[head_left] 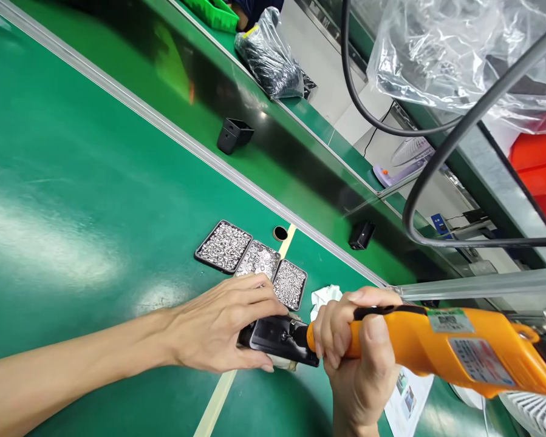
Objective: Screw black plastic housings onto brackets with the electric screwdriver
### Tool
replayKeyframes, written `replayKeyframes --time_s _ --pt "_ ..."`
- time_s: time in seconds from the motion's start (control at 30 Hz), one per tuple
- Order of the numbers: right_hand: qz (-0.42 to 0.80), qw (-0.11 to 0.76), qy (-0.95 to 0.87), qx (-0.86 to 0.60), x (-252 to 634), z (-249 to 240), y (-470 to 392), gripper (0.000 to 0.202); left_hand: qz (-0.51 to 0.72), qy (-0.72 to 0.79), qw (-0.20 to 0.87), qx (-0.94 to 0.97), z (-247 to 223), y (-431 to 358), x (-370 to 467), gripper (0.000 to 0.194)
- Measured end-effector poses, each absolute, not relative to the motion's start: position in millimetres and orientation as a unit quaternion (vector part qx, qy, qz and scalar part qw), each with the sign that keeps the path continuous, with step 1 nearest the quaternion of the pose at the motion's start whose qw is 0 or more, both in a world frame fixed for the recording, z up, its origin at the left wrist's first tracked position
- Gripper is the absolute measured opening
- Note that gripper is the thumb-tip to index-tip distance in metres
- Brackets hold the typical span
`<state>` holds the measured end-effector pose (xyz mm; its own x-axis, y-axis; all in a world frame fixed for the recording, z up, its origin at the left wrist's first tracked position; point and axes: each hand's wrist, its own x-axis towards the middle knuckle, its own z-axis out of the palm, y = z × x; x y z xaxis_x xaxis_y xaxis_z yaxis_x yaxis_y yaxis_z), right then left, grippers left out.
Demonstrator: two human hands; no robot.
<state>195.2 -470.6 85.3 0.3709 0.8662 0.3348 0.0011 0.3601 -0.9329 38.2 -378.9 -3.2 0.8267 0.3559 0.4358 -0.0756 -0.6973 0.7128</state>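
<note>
My left hand [229,325] is wrapped over one end of a black plastic housing [284,343], pressing it down at the bench. Thumb and fingers sit on opposite sides of the part. My right hand [357,349] grips an orange electric screwdriver [436,340], held nearly level. Its dark tip meets the housing's top face near a small screw or hole. Something pale lies under the housing, mostly hidden. Just beyond my left hand stand three small black trays of metal hardware: a left tray [225,246], a middle tray [259,260] and a right tray [291,284].
A small round black cap [280,233] and a white crumpled cloth [325,297] lie near the trays. Black boxy parts [234,135] sit on the conveyor strip [295,158] beyond the metal rail. A thick cable [418,194] loops at right, above a fan [537,413].
</note>
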Motion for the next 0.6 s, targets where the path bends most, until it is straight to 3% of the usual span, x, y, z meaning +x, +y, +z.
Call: replayKeyframes --time_s 0.2,0.37,0.6 --pt "0.362 0.663 -0.487 -0.438 193.7 87.5 -473.2 0.025 0.275 0.094 0.408 0.865 0.8 -381.8 40.6 0.046" --pt "0.369 0.659 -0.483 -0.443 191.8 84.0 -472.9 0.022 0.280 0.085 0.399 0.869 0.3 -384.9 41.7 0.035" --pt "0.383 0.653 -0.498 -0.423 197.0 92.0 -475.6 0.014 0.284 0.094 0.369 0.880 -1.1 -385.8 43.5 0.034"
